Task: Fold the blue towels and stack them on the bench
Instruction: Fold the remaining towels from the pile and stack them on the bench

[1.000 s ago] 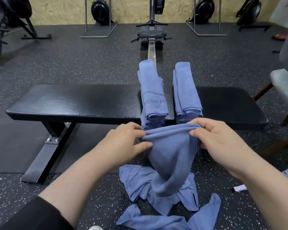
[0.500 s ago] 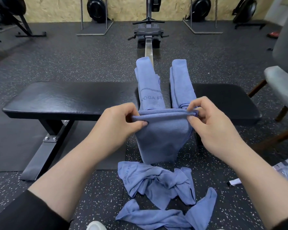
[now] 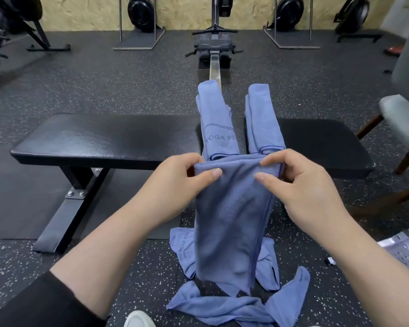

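Blue towel (image 3: 232, 220) hangs lengthwise toward the floor, top edge pinched between left hand (image 3: 175, 185) and right hand (image 3: 302, 187) (equally near), just before the bench (image 3: 104, 142) and its folded stacks (image 3: 220, 123).

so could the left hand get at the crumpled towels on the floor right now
Probably not yet: the left hand and right hand both pinch the hanging towel, which drapes over the floor towels.

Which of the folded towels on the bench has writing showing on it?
The left folded towel: grey lettering shows near its front end. The right folded towel beside it on the bench looks plain.
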